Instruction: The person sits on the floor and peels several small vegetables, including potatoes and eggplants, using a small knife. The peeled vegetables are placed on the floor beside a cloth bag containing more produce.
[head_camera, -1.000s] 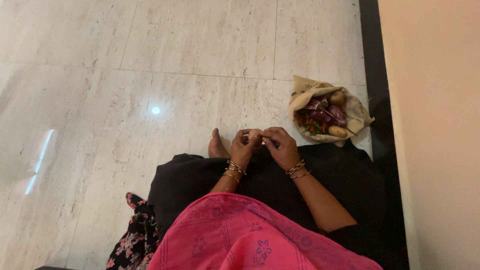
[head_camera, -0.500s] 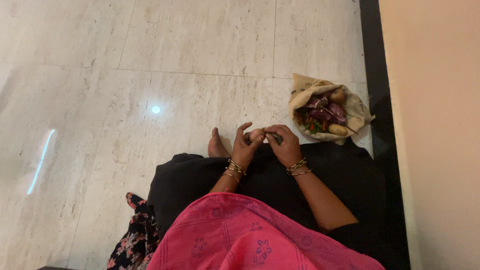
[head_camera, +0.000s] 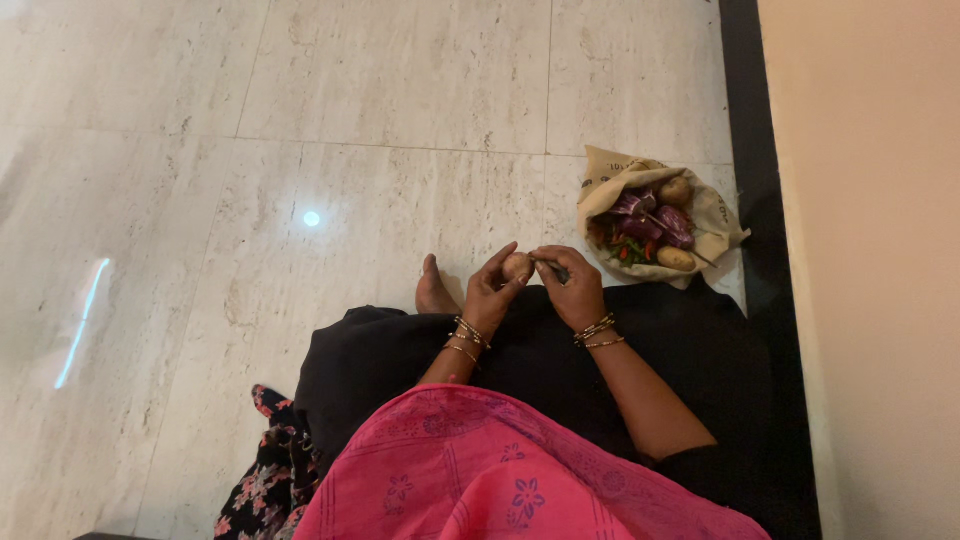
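I sit on a pale tiled floor with my hands together over my black-clothed lap. My left hand (head_camera: 490, 292) grips a small brown potato (head_camera: 517, 266) between thumb and fingers. My right hand (head_camera: 571, 285) is closed on a thin dark tool (head_camera: 555, 268), likely a peeler or small knife, whose tip touches the potato's right side. Both wrists carry thin gold bangles. A bare foot (head_camera: 434, 290) pokes out just left of my left hand.
An open brown paper bag (head_camera: 605, 188) lies on the floor right of my hands, holding purple eggplants (head_camera: 672, 222), potatoes (head_camera: 676, 259) and green and red chillies. A black strip (head_camera: 752, 120) and a beige wall (head_camera: 860, 200) run along the right. Floral cloth (head_camera: 270, 470) lies at bottom left.
My left hand has turned and lifted the potato, so it now shows between my fingers. My right hand has shifted slightly right, the tool against the potato.
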